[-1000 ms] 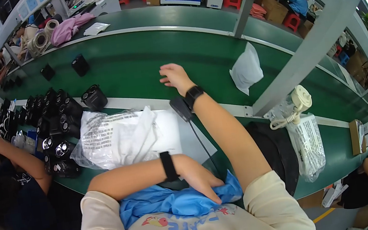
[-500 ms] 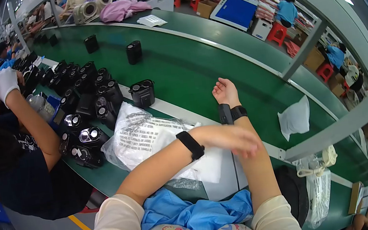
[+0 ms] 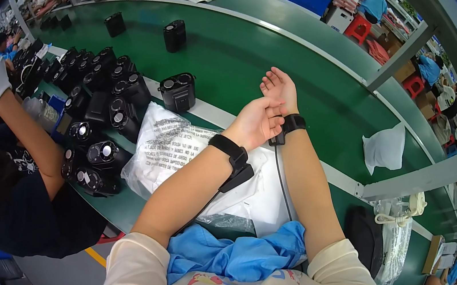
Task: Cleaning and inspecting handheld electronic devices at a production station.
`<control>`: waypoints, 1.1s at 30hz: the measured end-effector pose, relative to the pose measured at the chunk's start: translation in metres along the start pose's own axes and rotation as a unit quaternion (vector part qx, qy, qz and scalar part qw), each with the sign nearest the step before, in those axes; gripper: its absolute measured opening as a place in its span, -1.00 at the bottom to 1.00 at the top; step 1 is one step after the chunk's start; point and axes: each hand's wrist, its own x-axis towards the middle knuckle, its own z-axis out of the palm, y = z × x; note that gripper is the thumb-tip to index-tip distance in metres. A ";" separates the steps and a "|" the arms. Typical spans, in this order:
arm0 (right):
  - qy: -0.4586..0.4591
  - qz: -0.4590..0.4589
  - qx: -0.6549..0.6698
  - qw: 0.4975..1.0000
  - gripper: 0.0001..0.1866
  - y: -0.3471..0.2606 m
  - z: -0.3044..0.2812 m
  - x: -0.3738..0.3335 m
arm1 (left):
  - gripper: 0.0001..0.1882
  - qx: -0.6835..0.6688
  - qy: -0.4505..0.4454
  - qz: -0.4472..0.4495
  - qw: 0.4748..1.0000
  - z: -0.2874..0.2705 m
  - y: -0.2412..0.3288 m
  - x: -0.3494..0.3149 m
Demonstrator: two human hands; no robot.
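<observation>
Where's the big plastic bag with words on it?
In the head view, the plastic bag lies left of centre on the green table, beside the black devices, partly hidden by the left forearm.

Black is shown by the wrist straps and by the devices at left, some of which are accented in silver. Dark lines of print are carried by the white, partly clear plastic bag. The cream shirt is patterned in pink and blue; the near cloth is coloured bright blue. The work surface is finished in green. White is seen on the pouch at right, red on the far-right stool.
</observation>
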 end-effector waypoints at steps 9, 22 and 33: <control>-0.036 -0.021 -0.026 0.999 -0.84 0.000 -0.001 -0.002 | -0.88 0.011 0.047 0.015 0.999 0.001 -0.006 -0.003; -0.057 -0.007 -0.058 0.997 -0.84 0.001 0.002 -0.008 | -0.89 0.024 0.046 0.015 0.999 0.000 -0.004 -0.004; -0.063 -0.004 -0.084 0.995 -0.83 0.005 0.005 -0.009 | -0.89 0.017 0.049 0.015 0.999 -0.004 -0.005 -0.008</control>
